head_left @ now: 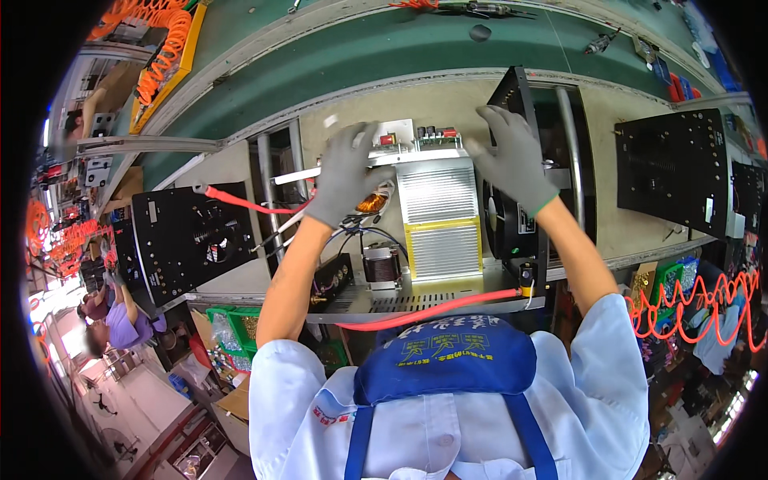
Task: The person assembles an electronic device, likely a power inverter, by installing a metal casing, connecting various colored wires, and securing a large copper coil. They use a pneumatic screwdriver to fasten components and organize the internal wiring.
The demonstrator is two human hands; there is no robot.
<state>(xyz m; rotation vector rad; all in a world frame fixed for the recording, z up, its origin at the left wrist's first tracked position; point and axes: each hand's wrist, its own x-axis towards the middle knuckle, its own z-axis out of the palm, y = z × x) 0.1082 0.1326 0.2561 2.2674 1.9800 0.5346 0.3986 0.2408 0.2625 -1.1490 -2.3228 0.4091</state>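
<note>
My left hand, in a grey glove, is over the left end of a circuit board with black cylinders and red parts. Its thumb stands apart from the fingers; I cannot tell whether they touch the board. On the other side my gloved right hand has its fingers spread beside a black upright panel, the thumb near the board's right end. Between the hands lies a finned metal heat sink with yellow tape around its lower part. A copper coil shows beside my left hand.
A transformer and a black fan flank the heat sink in the metal chassis. A red cable crosses its front edge. Black-panelled units stand left and right along the line. Orange coiled hoses hang at right.
</note>
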